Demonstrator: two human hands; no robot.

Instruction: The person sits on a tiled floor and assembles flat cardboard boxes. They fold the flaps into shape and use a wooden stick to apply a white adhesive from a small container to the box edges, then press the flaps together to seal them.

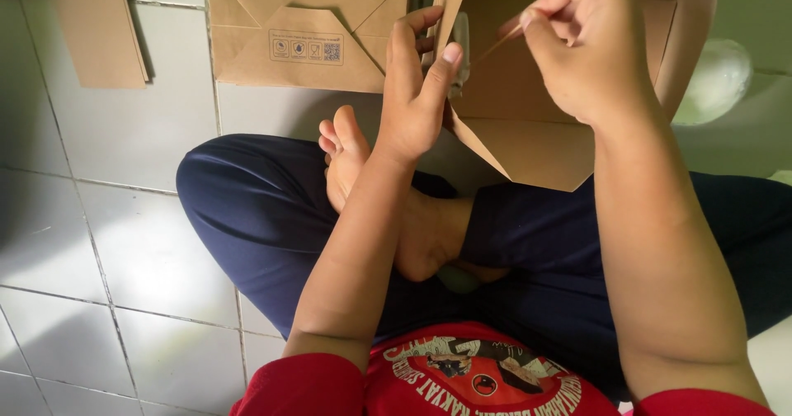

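I sit cross-legged on a tiled floor. A brown paper bag [528,135] stands open over my lap. My left hand [417,86] grips the bag's left edge together with a small grey tool [460,49] pressed against the paper. My right hand [582,44] is raised at the bag's top and pinches a thin brown paper strip [495,46] that runs toward the left hand. The bag's far side is hidden behind my right hand.
A flat folded brown paper bag [305,32] lies on the floor ahead. Another brown paper piece [99,28] lies at the upper left. A pale round object [716,82] sits at the right. White floor tiles [107,243] spread to the left.
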